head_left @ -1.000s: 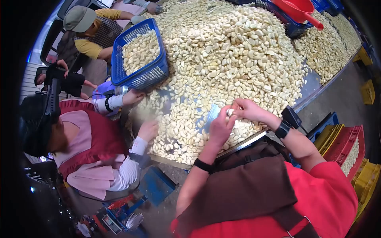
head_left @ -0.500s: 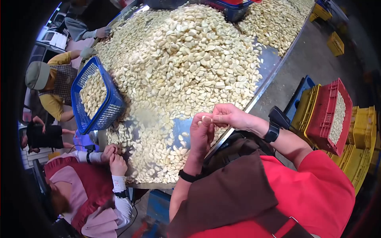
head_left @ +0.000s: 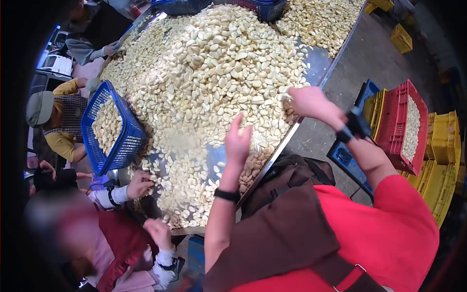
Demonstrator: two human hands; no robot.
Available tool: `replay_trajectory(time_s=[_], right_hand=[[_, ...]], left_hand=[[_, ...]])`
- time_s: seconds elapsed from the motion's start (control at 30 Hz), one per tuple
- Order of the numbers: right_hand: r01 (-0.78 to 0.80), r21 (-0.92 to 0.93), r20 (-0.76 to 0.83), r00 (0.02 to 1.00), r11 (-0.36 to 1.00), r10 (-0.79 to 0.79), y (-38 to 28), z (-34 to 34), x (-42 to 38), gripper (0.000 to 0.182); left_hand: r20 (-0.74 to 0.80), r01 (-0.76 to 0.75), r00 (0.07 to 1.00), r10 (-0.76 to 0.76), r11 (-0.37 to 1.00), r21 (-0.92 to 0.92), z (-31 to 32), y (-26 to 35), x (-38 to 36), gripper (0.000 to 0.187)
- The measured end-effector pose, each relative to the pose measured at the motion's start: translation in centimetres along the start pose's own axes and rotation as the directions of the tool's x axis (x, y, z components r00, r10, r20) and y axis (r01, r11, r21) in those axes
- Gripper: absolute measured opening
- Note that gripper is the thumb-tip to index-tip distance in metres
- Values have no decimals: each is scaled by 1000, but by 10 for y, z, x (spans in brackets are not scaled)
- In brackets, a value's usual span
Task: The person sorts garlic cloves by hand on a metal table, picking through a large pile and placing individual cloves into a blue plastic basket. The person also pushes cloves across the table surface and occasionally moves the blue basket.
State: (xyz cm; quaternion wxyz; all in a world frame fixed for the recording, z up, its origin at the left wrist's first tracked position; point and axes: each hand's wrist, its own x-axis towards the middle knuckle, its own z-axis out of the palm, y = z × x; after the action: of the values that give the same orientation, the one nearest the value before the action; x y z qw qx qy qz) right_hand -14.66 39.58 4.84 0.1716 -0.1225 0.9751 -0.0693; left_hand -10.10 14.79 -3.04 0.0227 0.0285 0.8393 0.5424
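Note:
A large heap of pale, flat oval kernels covers the metal table. My left hand is raised over the near part of the heap, index finger and thumb apart, with nothing visible in it. At the heap's right edge, my right hand reaches in from the side, its fingertips at the kernels. Those fingers are blurred and partly hidden, so I cannot make out whether they grip a kernel. Browner kernels lie along the table edge between my hands.
A blue basket part-filled with kernels stands on the left. Across the table, a co-worker's hands are near the loose kernels. More workers are further left. Red and yellow crates stand on the right.
My hands were together, pinching a small pale piece. Now they are apart: the right has moved up and right to the heap, the left has opened. The co-worker's hands have also separated.

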Motion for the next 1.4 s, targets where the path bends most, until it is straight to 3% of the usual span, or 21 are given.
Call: replay_trajectory(time_s=[0.13,0.2,0.3,0.33,0.37,0.43,0.47,0.53,0.57,0.6,0.67,0.77,0.83,0.9,0.97,1.03,1.07,1.2,1.3,1.37,1.4], right_hand=[[46,48,207,977,998,-55,-80,60,32,63],[248,178,130,953,952,-273,-122,119,48,66],[360,378,182,874,853,-450,-163,79,39,55],[328,439,137,896,836,-423,-153,69,44,45],[290,497,96,918,817,-384,-139,59,47,36],[327,159,282,889,931,-360,-102,34,50,20],[352,120,382,847,928,-371,-100,20,39,21],[423,61,436,804,904,-405,-96,35,34,19],[467,41,400,802,883,-443,-97,62,30,14],[510,-9,351,807,860,-475,-100,65,19,15],[458,6,347,833,889,-431,-99,91,18,20],[429,63,378,825,901,-420,-92,84,19,19],[431,109,406,804,896,-435,-97,75,17,18],[449,279,207,835,849,-510,-124,65,22,18],[442,354,44,873,825,-486,-151,77,30,17],[547,308,-147,836,778,-529,-164,106,41,13],[547,312,-148,836,777,-529,-165,119,46,13],[595,216,-40,798,774,-602,-174,134,47,14],[583,182,-39,809,792,-587,-176,136,46,16],[482,289,75,850,827,-521,-177,126,50,17],[396,475,49,880,786,-473,-173,118,51,18]], left_hand=[[156,269,923,-353,877,398,-1,-4,10,46],[-56,379,911,-410,772,510,-30,-44,-12,46],[-313,611,791,-525,658,440,-114,-58,-49,46],[-347,534,845,-407,680,503,-141,-67,-72,51],[-389,673,740,-549,596,439,-169,-91,-95,55],[-399,676,734,-550,529,513,-184,-69,-97,56],[-407,749,654,-637,622,230,-159,3,-80,52],[-207,634,772,-600,713,298,-129,18,-68,34],[-27,311,947,-321,890,334,-109,-5,-73,32],[187,381,888,-420,900,214,-89,-18,-73,31],[387,148,762,-519,722,676,-77,-3,-71,26],[429,118,648,-629,640,760,-109,-15,-73,22],[380,140,725,-574,663,736,-106,-24,-66,22],[173,229,917,-360,828,512,-90,-14,-53,23],[163,189,924,-346,784,592,-82,-29,-49,31],[27,413,870,-493,757,506,-88,-47,-55,36],[-43,316,934,-356,759,569,-97,-60,-64,38],[-204,538,785,-585,479,694,-142,-60,-70,35],[-301,486,864,-403,518,704,-131,-48,-77,26],[-36,103,994,-104,766,634,-100,-42,-75,21],[57,16,996,-74,732,681,-89,-35,-74,18]])
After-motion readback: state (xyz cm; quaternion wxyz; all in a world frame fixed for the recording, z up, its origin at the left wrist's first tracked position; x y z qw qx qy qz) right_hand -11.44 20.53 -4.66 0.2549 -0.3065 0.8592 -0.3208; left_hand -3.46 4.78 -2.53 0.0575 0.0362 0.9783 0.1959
